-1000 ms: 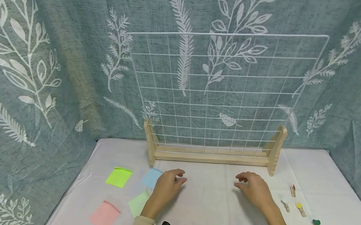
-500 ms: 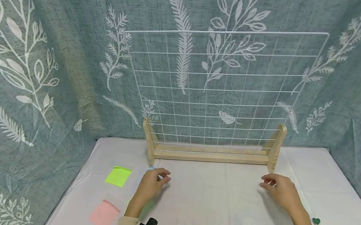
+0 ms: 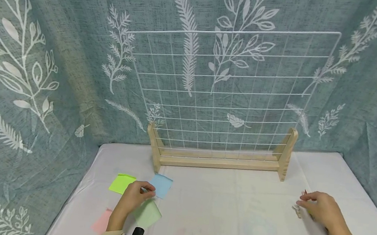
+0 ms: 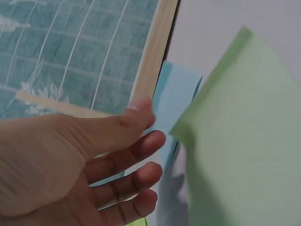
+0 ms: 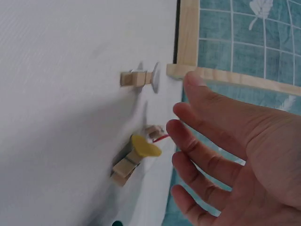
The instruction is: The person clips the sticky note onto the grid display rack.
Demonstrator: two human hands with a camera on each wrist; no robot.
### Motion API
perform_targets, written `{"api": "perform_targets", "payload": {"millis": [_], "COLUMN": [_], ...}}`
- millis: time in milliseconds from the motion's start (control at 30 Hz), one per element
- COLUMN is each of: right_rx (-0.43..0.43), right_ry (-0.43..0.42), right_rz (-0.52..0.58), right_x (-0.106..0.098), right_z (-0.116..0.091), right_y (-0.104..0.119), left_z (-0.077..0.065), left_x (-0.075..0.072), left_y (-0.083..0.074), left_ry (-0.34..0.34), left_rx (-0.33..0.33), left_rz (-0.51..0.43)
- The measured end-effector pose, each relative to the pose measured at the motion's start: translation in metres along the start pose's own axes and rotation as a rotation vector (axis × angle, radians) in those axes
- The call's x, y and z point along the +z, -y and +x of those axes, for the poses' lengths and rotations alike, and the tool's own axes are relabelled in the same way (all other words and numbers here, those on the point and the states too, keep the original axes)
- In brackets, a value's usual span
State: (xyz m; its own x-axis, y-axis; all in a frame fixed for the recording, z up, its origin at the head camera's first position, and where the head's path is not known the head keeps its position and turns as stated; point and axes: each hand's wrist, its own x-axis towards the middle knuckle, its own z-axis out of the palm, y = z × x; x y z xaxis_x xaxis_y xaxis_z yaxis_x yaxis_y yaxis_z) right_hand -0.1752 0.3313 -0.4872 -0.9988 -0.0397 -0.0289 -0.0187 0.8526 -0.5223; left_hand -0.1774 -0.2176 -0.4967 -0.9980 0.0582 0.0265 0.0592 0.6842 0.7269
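Note:
My left hand [image 3: 133,197], fingers loosely bent and holding nothing, hovers over the sticky notes. Around it lie a blue note [image 3: 162,186], a pale green note [image 3: 148,214], a bright green note [image 3: 122,183] and a partly covered pink note [image 3: 102,221]. On the right, my right hand [image 3: 325,211] hangs over small wooden clothespins, also with nothing in its fingers. The right wrist view shows a clothespin with a white top [image 5: 136,78], one with a yellow top [image 5: 126,165], one with a red part [image 5: 154,131], and a sliver of dark green [image 5: 117,223].
Behind the hands stands a white wire grid [image 3: 226,109] in a wooden stand [image 3: 219,163], near the back of the white-covered table [image 3: 212,208]. A patterned blue-green curtain [image 3: 74,59] hangs behind and at both sides.
The hands have moved apart: the left one leftward and slightly nearer over the notes, the right one rightward to the clothespins. The blue note is uncovered; the pink is now partly hidden.

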Motion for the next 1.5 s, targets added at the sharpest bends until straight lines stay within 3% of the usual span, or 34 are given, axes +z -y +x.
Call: {"api": "perform_targets", "payload": {"millis": [267, 500, 700, 900, 1067, 1200, 1500], "right_rx": [0.032, -0.019, -0.024, -0.098, -0.132, -0.163, -0.259], "right_ry": [0.052, 0.027, 0.046, 0.041, 0.050, 0.031, -0.113], "right_rz": [-0.015, -0.010, 0.014, 0.006, 0.014, 0.037, 0.076], "right_x": [0.004, 0.009, 0.013, 0.019, 0.028, 0.032, 0.039], "right_z": [0.003, 0.005, 0.006, 0.007, 0.007, 0.009, 0.018], "right_y": [-0.009, -0.007, -0.001, 0.007, 0.014, 0.022, 0.038], "left_z": [-0.013, -0.010, -0.010, -0.012, -0.013, -0.013, -0.012], "left_x": [-0.007, -0.004, -0.003, -0.004, -0.003, -0.003, -0.004], "left_y": [0.004, 0.006, 0.010, 0.009, 0.008, 0.010, 0.010], "left_ry": [0.031, 0.024, -0.004, -0.021, -0.007, 0.043, 0.095], "left_rx": [0.003, 0.004, 0.009, -0.011, -0.030, -0.044, -0.082], "left_rz": [0.052, 0.107, 0.091, 0.082, 0.002, -0.106, -0.447]}}
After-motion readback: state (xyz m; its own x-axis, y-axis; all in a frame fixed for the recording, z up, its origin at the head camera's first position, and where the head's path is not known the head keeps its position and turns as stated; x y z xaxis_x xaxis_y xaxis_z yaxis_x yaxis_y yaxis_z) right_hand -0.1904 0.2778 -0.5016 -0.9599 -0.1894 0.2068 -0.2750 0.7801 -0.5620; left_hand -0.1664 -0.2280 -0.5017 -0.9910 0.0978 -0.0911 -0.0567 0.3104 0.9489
